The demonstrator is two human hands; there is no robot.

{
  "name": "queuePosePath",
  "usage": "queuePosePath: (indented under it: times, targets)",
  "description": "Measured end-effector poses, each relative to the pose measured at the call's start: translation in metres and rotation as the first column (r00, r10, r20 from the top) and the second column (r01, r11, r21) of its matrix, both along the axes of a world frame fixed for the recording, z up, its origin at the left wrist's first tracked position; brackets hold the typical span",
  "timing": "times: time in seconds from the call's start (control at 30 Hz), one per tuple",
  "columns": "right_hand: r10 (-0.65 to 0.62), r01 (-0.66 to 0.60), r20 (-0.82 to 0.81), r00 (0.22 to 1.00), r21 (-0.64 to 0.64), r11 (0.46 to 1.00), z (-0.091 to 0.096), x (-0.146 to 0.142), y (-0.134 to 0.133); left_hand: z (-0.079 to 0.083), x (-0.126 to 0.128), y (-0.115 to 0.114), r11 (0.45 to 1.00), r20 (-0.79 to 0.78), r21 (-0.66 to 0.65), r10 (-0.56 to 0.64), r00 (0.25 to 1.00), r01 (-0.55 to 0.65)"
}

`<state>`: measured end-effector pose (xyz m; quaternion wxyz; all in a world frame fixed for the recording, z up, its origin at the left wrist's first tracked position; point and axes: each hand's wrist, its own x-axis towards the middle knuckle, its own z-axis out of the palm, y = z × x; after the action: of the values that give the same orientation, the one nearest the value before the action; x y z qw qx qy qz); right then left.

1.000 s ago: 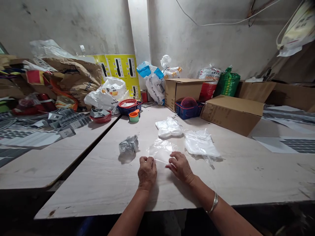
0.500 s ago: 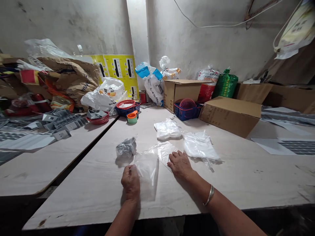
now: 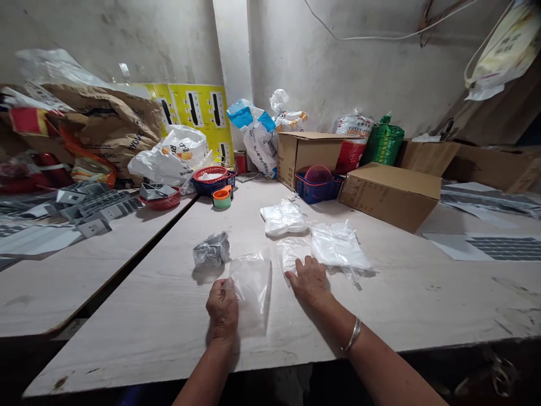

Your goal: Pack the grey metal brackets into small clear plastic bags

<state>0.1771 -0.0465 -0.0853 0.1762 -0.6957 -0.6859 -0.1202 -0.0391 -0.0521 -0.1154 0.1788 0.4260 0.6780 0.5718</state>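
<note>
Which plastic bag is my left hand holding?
The thin clear bag, pinched at its edge by your left hand. The grey-filled bag and two white bundles lie outside that grip; your right hand touches another bag.

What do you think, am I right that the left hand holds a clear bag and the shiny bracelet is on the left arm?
Not quite: the shiny bracelet is on the right arm, as the head view shows. The left hand does hold a clear bag.

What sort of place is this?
Probably a small packing workshop: the left hand holds a clear plastic bag, plastic-wrapped grey parts lie on the table, and cardboard boxes stand behind.
</note>
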Motion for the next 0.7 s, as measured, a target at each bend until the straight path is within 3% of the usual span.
queuePosePath:
  times: [0.2,0.33,0.47,0.57,0.7]
  targets:
    - [0.040,-0.036,-0.104,0.994,0.045,0.998,0.012,-0.001,0.003,0.005,0.003,-0.003,0.997,-0.164,0.070,-0.015,0.986,0.027]
    - [0.299,-0.284,-0.238,0.924,0.094,0.954,0.022,-0.013,-0.025,0.011,0.011,-0.006,0.988,-0.300,0.136,-0.022,0.954,0.066]
    - [0.475,-0.458,-0.233,0.849,0.125,0.880,0.021,-0.031,-0.053,0.016,0.019,-0.010,0.971,-0.429,0.206,-0.023,0.903,0.122]
    - [0.471,-0.457,-0.220,0.854,0.114,0.882,0.016,-0.040,-0.060,0.018,0.022,-0.015,0.949,-0.495,0.252,-0.041,0.868,0.188]
    - [0.370,-0.366,-0.209,0.905,0.060,0.929,0.011,-0.041,-0.051,0.019,0.024,-0.020,0.922,-0.556,0.280,-0.072,0.828,0.268]
